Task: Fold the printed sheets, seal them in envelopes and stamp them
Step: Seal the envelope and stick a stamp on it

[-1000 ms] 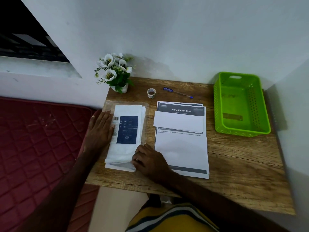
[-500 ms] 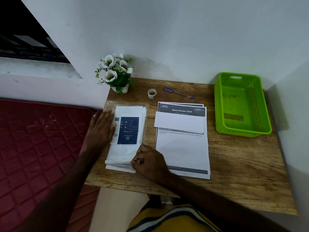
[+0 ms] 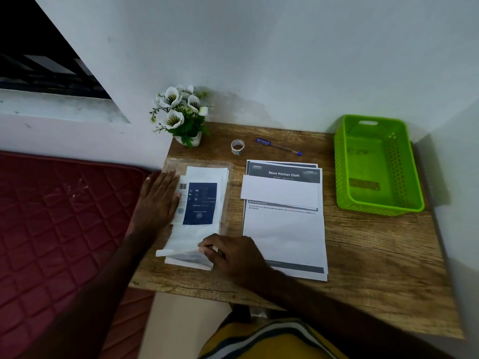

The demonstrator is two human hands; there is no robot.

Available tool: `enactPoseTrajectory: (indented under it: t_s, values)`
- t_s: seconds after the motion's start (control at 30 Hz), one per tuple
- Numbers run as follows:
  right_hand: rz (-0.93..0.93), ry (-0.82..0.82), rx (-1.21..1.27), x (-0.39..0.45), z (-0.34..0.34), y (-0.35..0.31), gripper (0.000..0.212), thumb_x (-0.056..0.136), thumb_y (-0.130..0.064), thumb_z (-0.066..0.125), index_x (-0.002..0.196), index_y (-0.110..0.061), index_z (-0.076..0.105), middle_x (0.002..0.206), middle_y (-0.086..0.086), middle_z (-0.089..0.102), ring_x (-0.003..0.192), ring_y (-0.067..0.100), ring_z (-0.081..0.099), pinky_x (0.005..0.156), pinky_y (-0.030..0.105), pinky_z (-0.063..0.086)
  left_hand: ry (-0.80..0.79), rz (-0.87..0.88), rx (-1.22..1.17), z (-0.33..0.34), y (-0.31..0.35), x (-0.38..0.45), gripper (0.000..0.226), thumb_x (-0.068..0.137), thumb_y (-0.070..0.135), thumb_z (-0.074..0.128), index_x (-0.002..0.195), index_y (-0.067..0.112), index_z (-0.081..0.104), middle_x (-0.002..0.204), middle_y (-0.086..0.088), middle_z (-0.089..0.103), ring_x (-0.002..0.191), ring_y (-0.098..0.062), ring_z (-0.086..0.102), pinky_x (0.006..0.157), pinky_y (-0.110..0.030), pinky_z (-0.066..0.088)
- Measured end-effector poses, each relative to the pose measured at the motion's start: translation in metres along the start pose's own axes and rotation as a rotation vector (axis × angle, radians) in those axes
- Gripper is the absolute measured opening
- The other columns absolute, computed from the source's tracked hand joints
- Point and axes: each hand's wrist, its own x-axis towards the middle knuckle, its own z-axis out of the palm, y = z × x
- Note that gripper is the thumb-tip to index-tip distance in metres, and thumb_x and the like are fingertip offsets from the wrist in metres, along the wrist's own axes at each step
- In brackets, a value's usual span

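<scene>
A clear pack of white envelopes (image 3: 199,200) with a dark blue label lies on the left of the wooden table (image 3: 375,255). My left hand (image 3: 155,203) rests flat on the pack's left side. At the pack's near end, my right hand (image 3: 230,255) pinches its flap between fingertips and lifts it slightly. To the right lies a stack of printed sheets (image 3: 283,234) headed "Store Kitchen Cloth", with one white envelope (image 3: 280,191) lying across its upper part. A small roll of stamps (image 3: 237,146) stands behind the pack.
A blue pen (image 3: 278,146) lies near the back edge. A green plastic basket (image 3: 375,164) sits at the back right against the wall. A pot of white flowers (image 3: 181,115) stands at the back left corner. A red mattress (image 3: 59,216) lies left of the table.
My right hand has gone from lying on the pack's near end to pinching its flap, and the flap has lifted a little. My left hand stays flat on the pack.
</scene>
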Motion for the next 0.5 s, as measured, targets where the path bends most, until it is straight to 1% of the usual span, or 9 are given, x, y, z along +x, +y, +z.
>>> enactPoseTrajectory:
  t_s: [0.07,0.1,0.2,0.23,0.3,0.4,0.5]
  values:
    - [-0.052,-0.021,-0.004,-0.003,-0.002,-0.005,0.028,0.105,-0.035,0.052,0.116,-0.014,0.068,0.104,0.003,0.077,0.082,0.017,0.072,0.074,0.028,0.059,-0.002,0.003,0.004,-0.001,0.001,0.001,0.052,0.109,0.033,0.031,0.148,0.004,0.048,0.158,-0.015,0.042,0.148,-0.033,0.038,0.124,-0.052,0.020]
    - [-0.038,-0.036,0.021,-0.004,-0.003,-0.008,0.029,0.106,-0.036,0.050,0.116,-0.015,0.066,0.104,0.003,0.076,0.083,0.016,0.071,0.074,0.027,0.058,-0.005,0.003,0.004,-0.001,0.001,0.001,0.052,0.109,0.033,0.031,0.149,0.004,0.047,0.158,-0.014,0.042,0.148,-0.032,0.038,0.124,-0.052,0.019]
    - [0.081,-0.047,0.155,-0.004,-0.007,-0.019,0.026,0.106,-0.039,0.048,0.115,-0.018,0.062,0.101,0.001,0.074,0.084,0.011,0.069,0.074,0.015,0.051,-0.025,-0.008,-0.008,-0.002,0.000,0.001,0.052,0.109,0.034,0.030,0.150,0.005,0.046,0.159,-0.014,0.041,0.149,-0.032,0.036,0.125,-0.052,0.019]
    - [0.130,-0.044,0.215,-0.004,-0.009,-0.023,0.024,0.106,-0.040,0.049,0.114,-0.020,0.061,0.101,0.000,0.075,0.087,0.009,0.070,0.075,0.015,0.052,-0.026,-0.010,-0.009,0.000,0.000,0.001,0.052,0.109,0.034,0.030,0.150,0.005,0.046,0.159,-0.014,0.041,0.149,-0.032,0.036,0.125,-0.052,0.019]
    - [0.225,-0.035,0.360,-0.001,-0.015,-0.033,0.022,0.106,-0.037,0.051,0.112,-0.019,0.060,0.104,0.002,0.076,0.092,0.008,0.073,0.079,0.022,0.059,-0.024,-0.006,-0.017,0.001,-0.003,0.002,0.053,0.109,0.035,0.030,0.149,0.005,0.047,0.158,-0.013,0.042,0.149,-0.032,0.037,0.124,-0.053,0.020]
    - [0.321,0.007,0.560,0.002,-0.030,-0.051,0.019,0.104,-0.030,0.057,0.110,-0.012,0.061,0.106,0.007,0.075,0.091,0.011,0.076,0.076,0.033,0.064,-0.006,-0.020,-0.037,0.002,-0.004,0.002,0.053,0.109,0.035,0.030,0.148,0.005,0.048,0.158,-0.013,0.043,0.148,-0.032,0.037,0.123,-0.055,0.022]
    - [0.357,0.060,0.681,0.008,-0.047,-0.069,0.012,0.103,-0.026,0.059,0.109,-0.016,0.061,0.107,0.010,0.075,0.087,0.015,0.077,0.072,0.033,0.064,0.029,-0.024,-0.061,-0.001,-0.003,0.007,0.053,0.109,0.035,0.030,0.147,0.005,0.049,0.157,-0.014,0.044,0.147,-0.033,0.039,0.123,-0.054,0.022]
